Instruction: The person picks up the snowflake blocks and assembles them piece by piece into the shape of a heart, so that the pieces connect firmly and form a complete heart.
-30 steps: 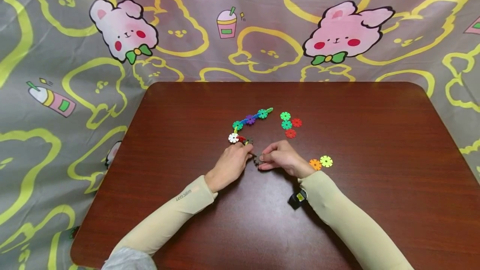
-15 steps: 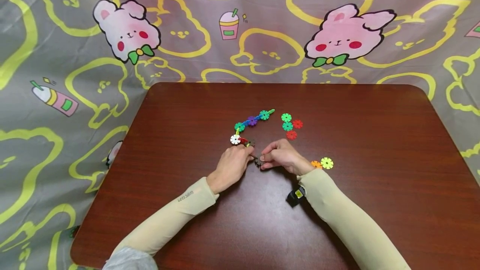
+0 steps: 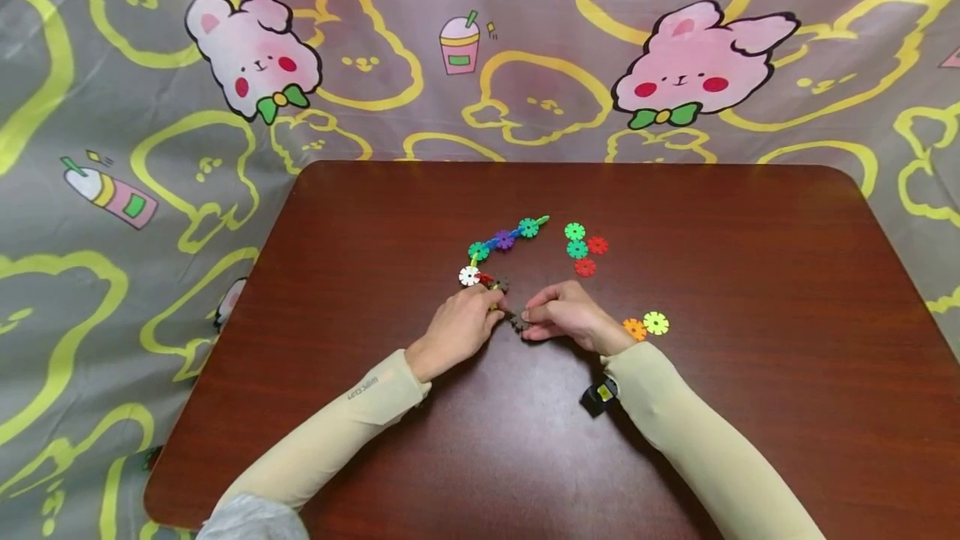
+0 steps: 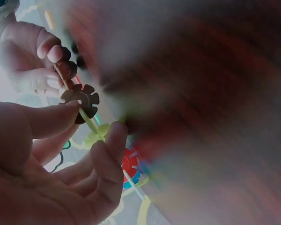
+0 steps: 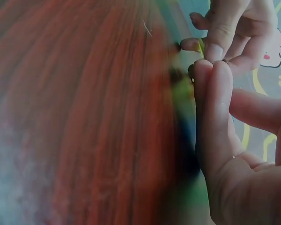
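Head and left wrist views: left hand (image 3: 459, 327) pinches dark notched disc (image 4: 88, 96); right hand (image 3: 568, 315) pinches brown disc (image 3: 517, 322) just beside; both grips nearly closed. Yellow-green piece (image 4: 97, 134) at left fingertips, white disc (image 3: 469, 276) beyond.

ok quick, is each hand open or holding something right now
Left hand: closed, pinching a dark slotted disc.
Right hand: closed, pinching a second dark disc.

The left sleeve (image 3: 322, 438) bears dark lettering (image 3: 363, 388) near its cuff (image 3: 408, 380); it reads "Lets Slim".
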{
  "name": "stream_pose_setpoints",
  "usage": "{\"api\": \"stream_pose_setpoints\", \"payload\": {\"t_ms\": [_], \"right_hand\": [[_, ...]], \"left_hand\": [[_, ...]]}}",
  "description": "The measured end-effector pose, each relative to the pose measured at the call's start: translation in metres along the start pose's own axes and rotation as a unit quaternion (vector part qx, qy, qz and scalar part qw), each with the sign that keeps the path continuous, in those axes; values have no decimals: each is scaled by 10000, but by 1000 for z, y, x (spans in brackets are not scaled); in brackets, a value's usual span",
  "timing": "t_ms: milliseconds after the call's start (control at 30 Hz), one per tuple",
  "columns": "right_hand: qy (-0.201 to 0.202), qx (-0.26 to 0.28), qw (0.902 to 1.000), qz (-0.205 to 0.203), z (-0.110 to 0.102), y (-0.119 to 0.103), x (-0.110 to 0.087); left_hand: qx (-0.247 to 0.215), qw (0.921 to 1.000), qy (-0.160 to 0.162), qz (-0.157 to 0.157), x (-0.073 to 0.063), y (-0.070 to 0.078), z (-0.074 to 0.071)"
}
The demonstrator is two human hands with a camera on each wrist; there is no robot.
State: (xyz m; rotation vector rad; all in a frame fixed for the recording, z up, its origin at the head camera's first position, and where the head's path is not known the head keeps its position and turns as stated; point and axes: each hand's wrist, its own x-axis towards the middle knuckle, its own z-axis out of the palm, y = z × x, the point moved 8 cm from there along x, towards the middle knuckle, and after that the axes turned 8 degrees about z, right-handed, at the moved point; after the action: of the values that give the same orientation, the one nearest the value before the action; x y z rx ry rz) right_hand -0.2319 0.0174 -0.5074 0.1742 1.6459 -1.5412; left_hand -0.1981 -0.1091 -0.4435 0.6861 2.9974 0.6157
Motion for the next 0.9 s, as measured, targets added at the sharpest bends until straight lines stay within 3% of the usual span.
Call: {"api": "stream_pose_setpoints", "payload": {"t_ms": [133,233,367,467,567,767,900], "right_hand": [[65,63,9999,-113,-3,-2,-2],[112,166,9996,-197,-5,-3,-3],[100,343,9989,-319,-6,-4,-5],[68,399,9983,-418,-5,-4,-6],[72,352,9981,-496,-5,-5,-7],[201,248,9982,-515,-3,-5,-7],[219,284,9981,-496,-2,-4,-6]], "left_hand": [[-550,9984,103,-98,0,-6,-1],[-1165,9924,262,-311,-2,-14,-3],[-1895,9764,365,-972,-8,-28,-1],[-2428,9568,283,-1574,-12,-38,4],[-3164,9270,167,-2005,-12,-43,12],[-4855,8394,203,-2437,-11,-45,29],[-5497,7894,239,-2724,-11,-49,37]]}}
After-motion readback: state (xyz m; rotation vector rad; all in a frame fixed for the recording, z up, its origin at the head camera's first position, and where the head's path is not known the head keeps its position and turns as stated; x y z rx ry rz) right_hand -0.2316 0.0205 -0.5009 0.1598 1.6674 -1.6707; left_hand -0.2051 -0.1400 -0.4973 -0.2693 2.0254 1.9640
